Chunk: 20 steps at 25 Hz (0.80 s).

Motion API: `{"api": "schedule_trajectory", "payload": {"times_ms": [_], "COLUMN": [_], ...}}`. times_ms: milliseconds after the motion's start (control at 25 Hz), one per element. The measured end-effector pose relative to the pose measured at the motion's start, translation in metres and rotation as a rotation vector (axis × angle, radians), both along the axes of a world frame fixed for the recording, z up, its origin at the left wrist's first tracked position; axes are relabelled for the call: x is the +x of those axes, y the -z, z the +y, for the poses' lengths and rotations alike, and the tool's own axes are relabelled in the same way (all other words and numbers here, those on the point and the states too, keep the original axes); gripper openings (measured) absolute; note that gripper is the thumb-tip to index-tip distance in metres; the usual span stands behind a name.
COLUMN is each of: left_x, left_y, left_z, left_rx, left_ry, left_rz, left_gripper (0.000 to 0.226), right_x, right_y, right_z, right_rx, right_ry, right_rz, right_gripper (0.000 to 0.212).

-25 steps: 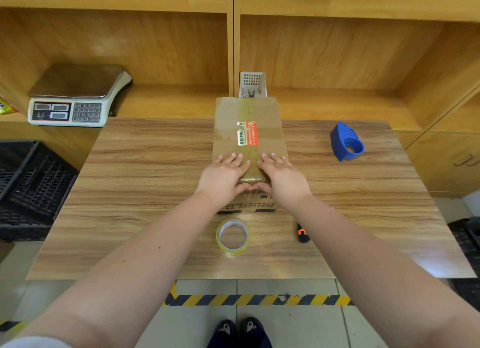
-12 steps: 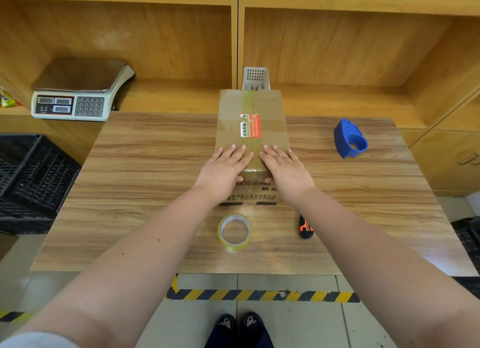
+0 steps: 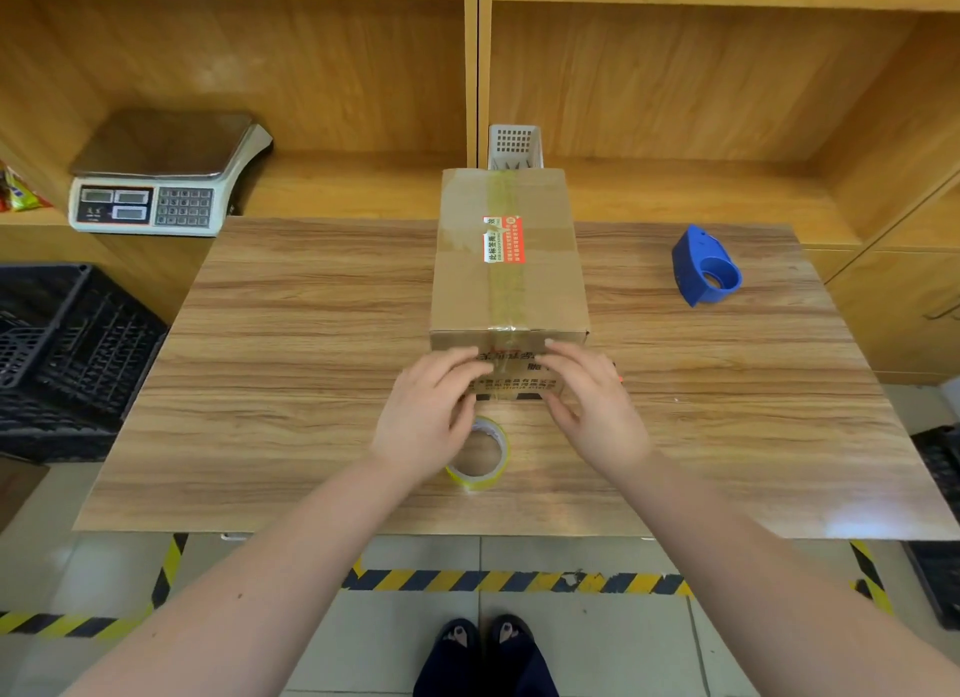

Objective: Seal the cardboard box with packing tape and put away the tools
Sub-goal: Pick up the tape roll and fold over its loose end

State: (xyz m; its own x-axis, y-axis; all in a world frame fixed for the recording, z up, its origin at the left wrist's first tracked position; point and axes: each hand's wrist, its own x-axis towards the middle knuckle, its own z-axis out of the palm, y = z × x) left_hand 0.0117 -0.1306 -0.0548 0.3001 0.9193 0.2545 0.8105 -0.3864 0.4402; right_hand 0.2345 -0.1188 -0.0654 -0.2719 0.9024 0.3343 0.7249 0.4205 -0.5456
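Note:
A closed cardboard box point(image 3: 506, 291) stands on the wooden table point(image 3: 291, 363), with a strip of clear tape running down the middle of its top and over its near face. My left hand point(image 3: 431, 415) and my right hand point(image 3: 592, 405) press flat on that near face, either side of the tape end, fingers apart. A roll of yellowish packing tape point(image 3: 480, 454) lies flat on the table just below the box, partly under my left hand. A blue tape dispenser point(image 3: 705, 267) sits at the far right. Only an orange sliver of the knife point(image 3: 618, 376) shows behind my right hand.
A digital scale point(image 3: 161, 176) stands on the low shelf at back left. A white perforated basket point(image 3: 514, 145) is on the shelf behind the box. Black plastic crates point(image 3: 57, 353) stand left of the table, and another sits on the floor at right.
Both hands slid off the box's top, down over its near edge onto the front face. My right hand now covers most of the orange knife.

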Motion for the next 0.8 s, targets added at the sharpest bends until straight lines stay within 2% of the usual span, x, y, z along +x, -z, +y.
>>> {"api": "schedule_trajectory", "payload": {"times_ms": [120, 240, 320, 440, 600, 800], "left_x": [-0.004, -0.004, 0.0, 0.007, 0.014, 0.019], "left_y": [0.027, 0.058, 0.076, 0.1, 0.119, 0.121], "left_z": [-0.021, -0.03, -0.033, -0.036, -0.033, -0.032], "left_rx": [-0.124, -0.274, -0.364, -0.42, -0.431, -0.398], "left_ry": [0.025, 0.038, 0.049, 0.037, 0.011, -0.074], "left_rz": [-0.006, -0.009, 0.064, 0.229, 0.296, 0.119], "left_gripper": [0.036, 0.038, 0.042, 0.047, 0.037, 0.021], "right_x": [0.004, 0.0, -0.005, -0.016, -0.03, -0.038], "right_y": [0.028, 0.057, 0.076, 0.102, 0.122, 0.12], "right_z": [-0.021, -0.033, -0.036, -0.035, -0.031, -0.029], "right_rx": [-0.152, -0.455, -0.636, -0.796, -0.809, -0.736], "right_ry": [0.025, 0.084, 0.118, 0.16, 0.182, 0.166], "right_rz": [0.011, 0.027, 0.02, 0.019, 0.03, 0.129], "right_gripper": [0.037, 0.039, 0.045, 0.053, 0.06, 0.058]}}
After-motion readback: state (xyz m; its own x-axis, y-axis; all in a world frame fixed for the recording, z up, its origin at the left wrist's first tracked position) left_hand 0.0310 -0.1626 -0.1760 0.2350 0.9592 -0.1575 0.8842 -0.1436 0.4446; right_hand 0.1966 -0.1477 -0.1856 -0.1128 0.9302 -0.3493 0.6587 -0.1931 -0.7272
